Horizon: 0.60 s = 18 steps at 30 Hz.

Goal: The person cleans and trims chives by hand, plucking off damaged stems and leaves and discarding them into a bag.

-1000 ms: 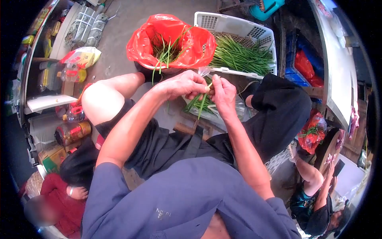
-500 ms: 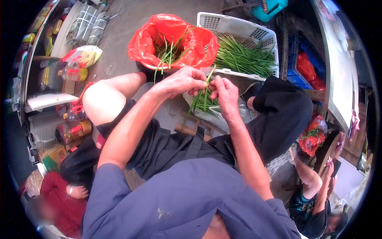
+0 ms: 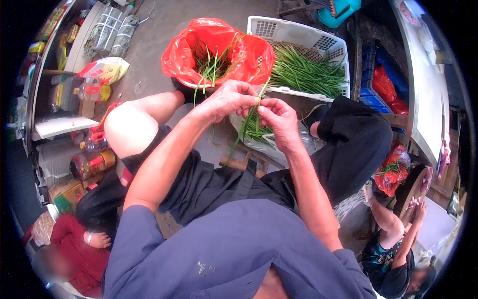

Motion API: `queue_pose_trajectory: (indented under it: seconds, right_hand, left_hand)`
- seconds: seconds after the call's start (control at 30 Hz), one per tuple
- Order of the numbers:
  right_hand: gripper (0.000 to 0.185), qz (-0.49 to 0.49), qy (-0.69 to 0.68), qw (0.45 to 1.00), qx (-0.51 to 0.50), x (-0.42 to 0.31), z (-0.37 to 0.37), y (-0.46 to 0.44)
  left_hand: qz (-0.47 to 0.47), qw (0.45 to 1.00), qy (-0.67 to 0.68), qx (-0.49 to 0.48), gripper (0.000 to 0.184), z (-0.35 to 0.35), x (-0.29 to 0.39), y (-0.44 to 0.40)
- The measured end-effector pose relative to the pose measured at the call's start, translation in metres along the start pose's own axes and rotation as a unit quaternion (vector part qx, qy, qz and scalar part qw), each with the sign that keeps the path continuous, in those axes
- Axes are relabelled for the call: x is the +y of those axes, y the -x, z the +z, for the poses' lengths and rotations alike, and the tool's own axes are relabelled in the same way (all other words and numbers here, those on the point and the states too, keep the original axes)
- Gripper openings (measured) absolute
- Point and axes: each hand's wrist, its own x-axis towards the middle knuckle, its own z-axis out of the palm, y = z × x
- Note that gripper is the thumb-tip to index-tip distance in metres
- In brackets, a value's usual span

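Observation:
Between my two hands, held above my lap, hang a few long green garlic chives (image 3: 242, 130). My left hand (image 3: 234, 103) pinches them between thumb and fingertips. From the other side my right hand (image 3: 279, 119) closes its thumb and forefinger on the same stalks, its fingertips nearly touching the left ones. Just beyond my left hand is a bucket lined with a red plastic bag (image 3: 177, 57), with loose stalks and trimmings (image 3: 211, 65) inside. Below my hands, more chives (image 3: 259, 130) lie on a clear plastic bag (image 3: 279, 144), partly hidden.
A white plastic crate (image 3: 264, 30) with many chives (image 3: 308, 72) stands past my right hand. Shelves with bottles (image 3: 92, 164) line the left side, and a white tabletop (image 3: 423, 74) the right. One person in a red sleeve (image 3: 84, 254) sits lower left; another person (image 3: 391, 239) sits lower right.
My right hand has turned and moved slightly left and down, its fingers now extended along the chives close to my left fingertips. The person at lower right has moved their hands.

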Motion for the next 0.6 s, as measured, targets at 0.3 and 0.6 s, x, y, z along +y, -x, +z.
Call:
queue_pose_trajectory:
  seconds: [0.3,0.6]
  right_hand:
    - [0.022,-0.007,-0.049,0.995,0.084,0.004,-0.002,-0.008]
    - [0.03,-0.084,0.088,0.987,0.104,0.009,-0.002,-0.01]
  left_hand:
    - [-0.047,0.996,0.011,-0.081,0.011,0.0,-0.006,-0.003]
    - [-0.025,0.993,-0.073,-0.089,0.025,0.018,-0.009,-0.002]
